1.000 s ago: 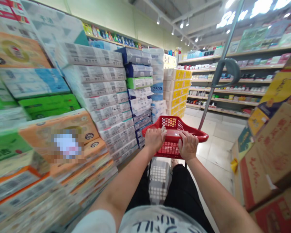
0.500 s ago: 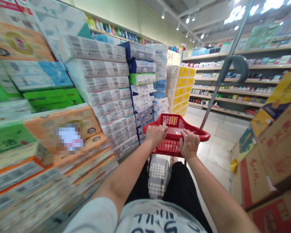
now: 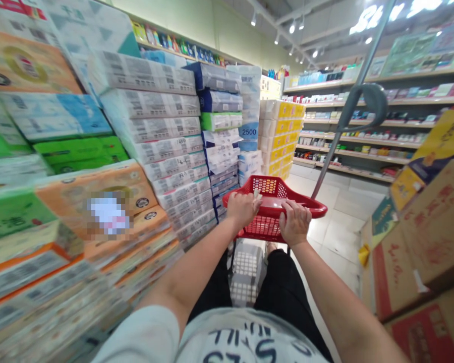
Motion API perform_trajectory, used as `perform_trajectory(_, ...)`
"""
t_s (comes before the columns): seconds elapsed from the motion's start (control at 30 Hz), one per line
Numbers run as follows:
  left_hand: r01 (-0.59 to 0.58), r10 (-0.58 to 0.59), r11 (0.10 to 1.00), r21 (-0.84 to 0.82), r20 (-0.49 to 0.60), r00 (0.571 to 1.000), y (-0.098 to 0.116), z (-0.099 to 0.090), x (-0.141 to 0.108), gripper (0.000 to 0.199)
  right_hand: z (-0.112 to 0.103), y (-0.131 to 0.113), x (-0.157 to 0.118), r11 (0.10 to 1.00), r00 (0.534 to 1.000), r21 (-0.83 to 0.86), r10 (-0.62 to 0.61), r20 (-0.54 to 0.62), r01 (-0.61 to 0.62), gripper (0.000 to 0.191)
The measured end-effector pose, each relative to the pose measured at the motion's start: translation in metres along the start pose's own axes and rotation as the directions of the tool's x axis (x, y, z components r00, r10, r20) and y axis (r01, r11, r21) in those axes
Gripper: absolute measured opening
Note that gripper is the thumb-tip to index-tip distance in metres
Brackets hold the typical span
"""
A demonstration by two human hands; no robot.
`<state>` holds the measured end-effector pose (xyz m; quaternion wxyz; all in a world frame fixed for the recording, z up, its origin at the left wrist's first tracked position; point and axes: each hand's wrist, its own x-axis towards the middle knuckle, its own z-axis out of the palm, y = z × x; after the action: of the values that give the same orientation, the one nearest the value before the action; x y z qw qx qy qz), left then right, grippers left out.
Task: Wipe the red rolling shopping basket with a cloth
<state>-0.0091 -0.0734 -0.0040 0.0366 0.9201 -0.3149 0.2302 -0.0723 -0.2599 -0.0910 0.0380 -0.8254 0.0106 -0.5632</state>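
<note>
A red plastic shopping cart point(image 3: 263, 229) with a perforated basket stands right in front of my body. My left hand point(image 3: 242, 207) is wrapped around the left part of its handle, and a small pale, crumpled bit shows by the thumb. On the right part of the handle, my right hand point(image 3: 295, 222) is closed with its fingers over the bar. A grey metal pole point(image 3: 330, 156) with a looped grey hook point(image 3: 365, 108) rises from the cart's right side. What little I see inside the basket shows only its red mesh.
Tall stacks of tissue packs point(image 3: 170, 126) line the left side, close to the cart. Cardboard cartons point(image 3: 419, 242) are piled along the right. Yellow-and-white packs point(image 3: 282, 131) stand farther ahead on the left. Stocked shelves point(image 3: 363, 126) run across the back beyond the tiled floor point(image 3: 333, 201).
The view has shifted very slightly, with the stacks on the left a little farther left and higher. Both hands keep their grip on the cart handle.
</note>
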Motion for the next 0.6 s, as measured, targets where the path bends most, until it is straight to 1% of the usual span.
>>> perform_trajectory(0.03, -0.005, 0.005, 1.000, 0.003, -0.056, 0.998, 0.001, 0.002, -0.004, 0.054, 0.000, 0.000, 0.000, 1.000, 1.000, -0.002, 0.002, 0.002, -0.002, 0.035)
perform_trajectory(0.07, -0.013, 0.014, 1.000, 0.008, -0.088, 0.996, 0.002, 0.003, -0.008, 0.056, 0.000, 0.000, 0.001, 1.000, 1.000, -0.004, 0.002, 0.002, -0.002, 0.034)
perform_trajectory(0.1, -0.015, 0.016, 1.000, 0.011, -0.095, 0.995, 0.002, 0.004, -0.009, 0.057, 0.000, 0.000, 0.001, 1.000, 1.000, -0.006, 0.001, 0.000, -0.001, 0.033)
perform_trajectory(0.13, -0.001, 0.002, 1.000, 0.014, -0.080, 0.997, 0.003, 0.004, -0.008, 0.059, 0.000, 0.000, 0.001, 1.000, 1.000, -0.006, 0.000, -0.001, 0.000, 0.033)
perform_trajectory(0.2, 0.039, -0.039, 0.999, 0.014, -0.012, 0.999, 0.003, 0.003, -0.003, 0.064, -0.001, -0.001, 0.001, 1.000, 1.000, -0.005, -0.002, -0.006, 0.002, 0.032)
perform_trajectory(0.27, 0.052, -0.052, 0.999, 0.012, 0.030, 0.998, 0.003, 0.001, 0.004, 0.067, -0.001, -0.001, 0.002, 1.000, 1.000, -0.005, 0.002, 0.000, -0.002, 0.032)
perform_trajectory(0.3, 0.044, -0.044, 0.999, 0.009, 0.026, 0.999, 0.003, 0.000, 0.006, 0.067, -0.002, -0.001, 0.002, 1.000, 1.000, -0.007, 0.005, 0.007, -0.005, 0.032)
perform_trajectory(0.43, 0.037, -0.037, 0.999, -0.004, -0.049, 0.998, 0.002, 0.002, 0.005, 0.065, -0.001, 0.000, 0.002, 1.000, 1.000, -0.018, 0.005, 0.031, -0.004, 0.032)
perform_trajectory(0.53, 0.043, -0.044, 0.999, -0.007, -0.053, 0.998, 0.000, 0.006, 0.000, 0.063, 0.000, 0.000, 0.002, 1.000, 1.000, -0.017, 0.010, 0.030, -0.009, 0.032)
perform_trajectory(0.6, -0.009, 0.009, 1.000, 0.005, -0.072, 0.997, -0.003, 0.012, -0.005, 0.061, 0.000, 0.000, 0.002, 1.000, 0.999, -0.012, 0.018, 0.033, -0.018, 0.033)
